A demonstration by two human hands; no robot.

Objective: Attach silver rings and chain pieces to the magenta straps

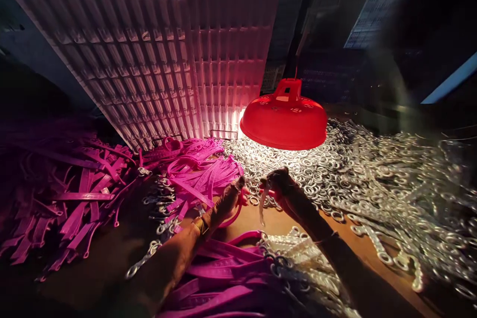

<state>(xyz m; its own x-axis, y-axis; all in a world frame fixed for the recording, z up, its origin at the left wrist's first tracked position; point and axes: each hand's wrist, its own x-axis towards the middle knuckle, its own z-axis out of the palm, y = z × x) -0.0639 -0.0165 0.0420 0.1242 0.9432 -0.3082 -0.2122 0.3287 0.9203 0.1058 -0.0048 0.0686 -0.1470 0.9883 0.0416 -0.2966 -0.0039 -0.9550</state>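
Note:
My left hand [240, 191] is closed on the end of a magenta strap [233, 218], which loops down below it. Just to the right, a small gap away, my right hand [278, 184] pinches a pale braided strip [263, 208] that hangs from the fingertips. Magenta straps [208, 176] lie heaped behind and left of my left hand. Behind my right hand spreads a pile of silvery rings and strips [316, 174]. Nearer my body, more magenta straps [219, 278] meet pale braided strips [298, 248] at their ringed ends.
A red lamp [285, 114] hangs low over the rings, just beyond my hands. Two ribbed pale panels [149, 59] lean upright at the back left. Another magenta strap heap [82, 198] covers the left side. Loose silvery strips [376, 243] lie near my right forearm.

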